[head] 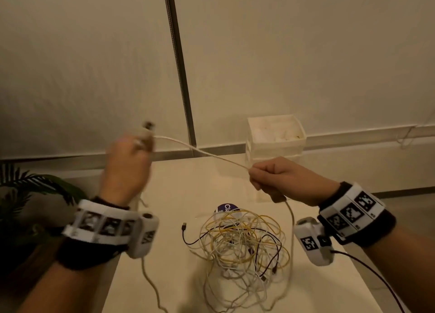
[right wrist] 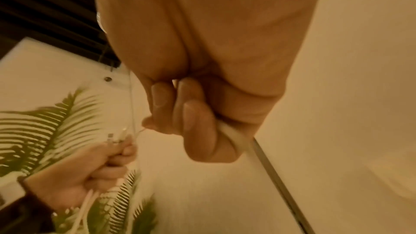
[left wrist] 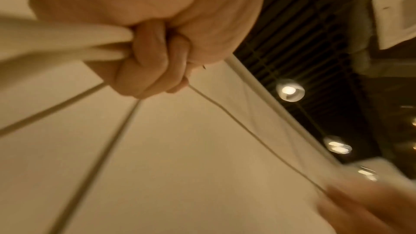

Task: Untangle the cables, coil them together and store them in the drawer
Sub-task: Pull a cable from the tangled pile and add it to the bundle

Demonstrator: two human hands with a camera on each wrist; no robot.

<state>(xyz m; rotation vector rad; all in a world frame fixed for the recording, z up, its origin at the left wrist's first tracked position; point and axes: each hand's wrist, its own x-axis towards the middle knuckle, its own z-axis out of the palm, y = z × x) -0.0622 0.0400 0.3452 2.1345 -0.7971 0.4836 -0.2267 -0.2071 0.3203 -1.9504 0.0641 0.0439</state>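
A tangle of white, yellow and black cables [head: 242, 244] lies on the white table [head: 179, 195]. My left hand [head: 128, 164] is raised and blurred, its fingers curled round one end of a white cable [head: 202, 151] whose plug [head: 147, 126] sticks up above the fist. The cable runs taut to my right hand [head: 273, 176], which grips it in a fist, then drops down to the pile. In the left wrist view the curled fingers [left wrist: 153, 70] hold white strands [left wrist: 105, 42]. The right wrist view shows the fingers [right wrist: 195, 122] closed on the cable [right wrist: 234, 136].
A white stacked drawer unit [head: 275, 138] stands at the table's back right, its top tray holding pale items. A purple-and-white round label [head: 227, 209] lies behind the tangle. A green palm plant [head: 26, 195] stands left of the table. A black cable's plug [head: 184, 225] pokes out left.
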